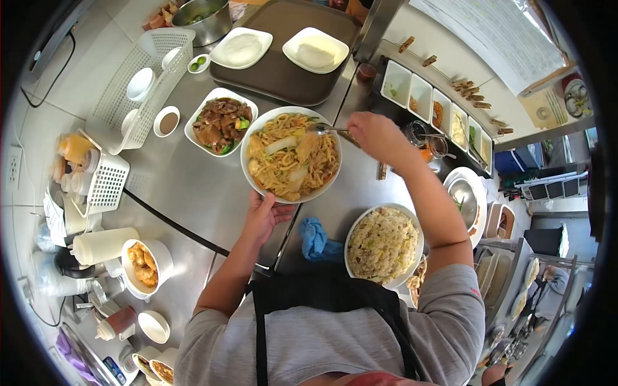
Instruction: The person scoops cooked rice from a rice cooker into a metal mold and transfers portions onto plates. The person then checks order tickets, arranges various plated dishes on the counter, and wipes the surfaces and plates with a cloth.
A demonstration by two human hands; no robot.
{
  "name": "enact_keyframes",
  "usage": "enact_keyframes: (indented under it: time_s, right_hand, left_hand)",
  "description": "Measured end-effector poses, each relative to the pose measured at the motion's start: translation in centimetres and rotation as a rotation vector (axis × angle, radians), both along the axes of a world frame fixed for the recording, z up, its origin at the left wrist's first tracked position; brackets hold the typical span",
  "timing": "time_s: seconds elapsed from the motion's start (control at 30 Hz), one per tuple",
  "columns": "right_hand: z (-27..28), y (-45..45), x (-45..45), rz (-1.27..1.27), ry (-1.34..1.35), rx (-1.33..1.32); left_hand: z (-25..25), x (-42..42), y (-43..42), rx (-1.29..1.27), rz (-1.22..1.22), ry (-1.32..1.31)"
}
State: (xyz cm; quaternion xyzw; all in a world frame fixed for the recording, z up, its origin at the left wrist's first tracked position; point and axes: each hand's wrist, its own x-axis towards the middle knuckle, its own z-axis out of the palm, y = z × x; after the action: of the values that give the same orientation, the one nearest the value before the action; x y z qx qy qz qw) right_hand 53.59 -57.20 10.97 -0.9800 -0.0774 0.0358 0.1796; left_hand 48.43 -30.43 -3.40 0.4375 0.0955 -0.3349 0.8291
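Observation:
A white bowl [244, 161] heaped with yellow noodles [302, 157] and pale cabbage pieces stands on the steel counter. At its near rim is my left hand [264, 217], gripping the edge with the fingers partly under the bowl. My right hand [381, 138] is closed round the handle of a metal spoon [318, 128], whose head touches the noodles at the bowl's far right side. Just left of the noodles sits a square white bowl of brown meat with greens [223, 125].
A brown tray [283, 80] with two white dishes lies at the back. Fried rice [383, 248] in a white bowl and a crumpled blue cloth [317, 239] are near my body. White topping containers [421, 96] line the right; plastic baskets [109, 183] stand left.

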Motion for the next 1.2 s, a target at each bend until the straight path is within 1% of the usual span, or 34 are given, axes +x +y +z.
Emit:
enact_keyframes:
  time_s: [0.1, 0.13, 0.17, 0.2, 0.23, 0.33, 0.4, 0.53, 0.6, 0.7, 0.8, 0.83, 0.93, 1.03, 1.13, 1.2]
  right_hand:
    - [-1.3, -2.3, 0.7, 0.058, -0.326, -0.227]
    - [-0.2, -3.7, 1.2, -0.130, -0.172, -0.375]
    - [2.8, -3.8, 0.9, -0.373, -0.161, -0.289]
    - [2.4, -6.9, 1.4, -0.457, -0.264, -0.321]
    - [4.2, -8.2, 1.6, -0.583, -0.175, -0.362]
    - [3.3, -12.8, 2.3, -0.683, -0.232, -0.359]
    - [1.6, -13.3, 3.7, -0.627, -0.088, -0.471]
    - [-3.3, -13.2, 7.2, -0.611, -0.051, -0.655]
    - [-4.4, -13.3, 8.4, -0.580, -0.025, -0.740]
    - [-4.6, -13.0, 7.8, -0.488, 0.145, -0.638]
    - [-5.4, -12.0, 6.3, -0.582, 0.141, -0.507]
    - [-5.1, -12.3, 5.9, -0.534, 0.160, -0.472]
    - [-3.8, -13.7, 6.4, -0.438, 0.143, -0.537]
    - [-6.0, -14.0, 7.5, -0.700, 0.026, -0.434]
    - [-6.0, -13.5, 7.4, -0.577, 0.088, -0.508]
    - [-5.9, -14.3, 6.4, -0.451, 0.106, -0.489]
  left_hand:
    - [-0.2, 0.1, 0.1, -0.025, -0.013, -0.013]
    - [-0.3, 0.1, 0.1, -0.023, -0.003, -0.001]
    - [-0.3, 0.1, 0.2, -0.023, 0.003, 0.011]
    - [-0.4, 0.1, 0.0, -0.026, 0.004, 0.021]
    - [-0.2, 0.1, -0.1, -0.014, 0.001, 0.014]
    - [0.3, 0.2, -0.2, 0.007, -0.015, 0.004]
    - [0.4, 0.2, -0.2, 0.008, -0.014, 0.019]
    - [0.2, 0.1, -0.2, 0.025, -0.008, 0.016]
    - [0.3, 0.2, -0.2, 0.018, 0.004, 0.021]
    - [0.2, 0.1, -0.1, -0.003, -0.015, -0.008]
    - [0.4, 0.1, -0.1, 0.008, -0.015, -0.011]
    - [0.4, 0.0, -0.1, 0.009, -0.016, -0.004]
    - [0.2, 0.1, -0.1, 0.001, -0.021, 0.003]
    - [0.0, 0.1, 0.1, -0.019, -0.038, -0.007]
    - [-0.1, 0.2, 0.2, -0.038, -0.034, -0.018]
    - [-0.1, 0.1, 0.2, -0.054, -0.032, -0.014]
